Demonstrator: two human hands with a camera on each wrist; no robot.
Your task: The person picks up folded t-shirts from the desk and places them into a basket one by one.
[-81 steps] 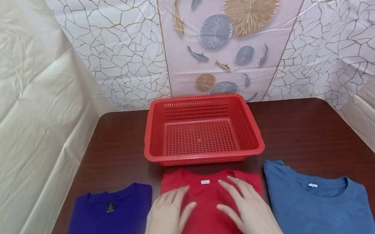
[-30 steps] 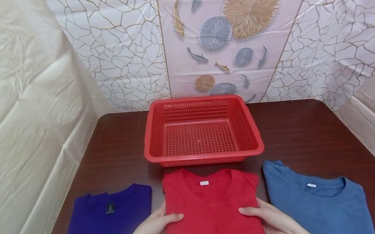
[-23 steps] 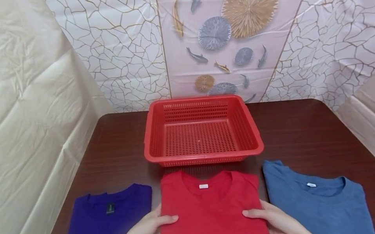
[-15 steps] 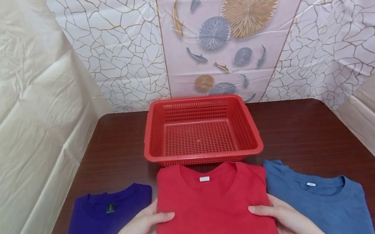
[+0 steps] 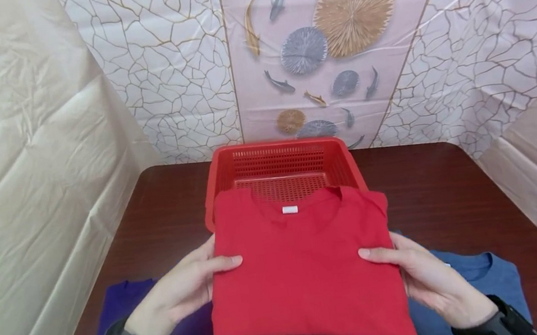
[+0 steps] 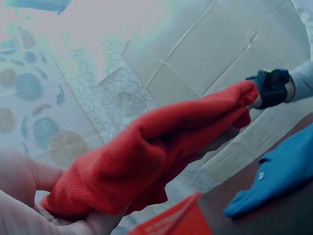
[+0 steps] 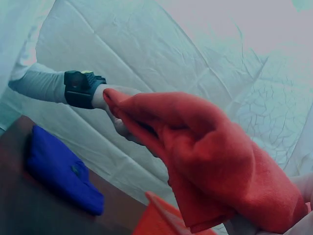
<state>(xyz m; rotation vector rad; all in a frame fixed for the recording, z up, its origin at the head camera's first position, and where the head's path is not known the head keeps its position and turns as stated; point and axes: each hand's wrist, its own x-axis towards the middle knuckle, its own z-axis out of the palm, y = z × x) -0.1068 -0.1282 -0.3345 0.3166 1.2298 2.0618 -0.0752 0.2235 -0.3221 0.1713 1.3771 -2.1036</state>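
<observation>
Gripping the folded red shirt (image 5: 302, 265) (lifted), both hands (image 5: 183, 292) flank it.

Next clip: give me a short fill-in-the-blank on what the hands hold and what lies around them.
Both the left hand and the right hand hold the folded ____ shirt.
Behind it stands a red ____.
On the table, under the right hand, lies a ____ shirt.
Under the left hand lies a ____ shirt.

Missing words: red; basket; blue; purple
</observation>
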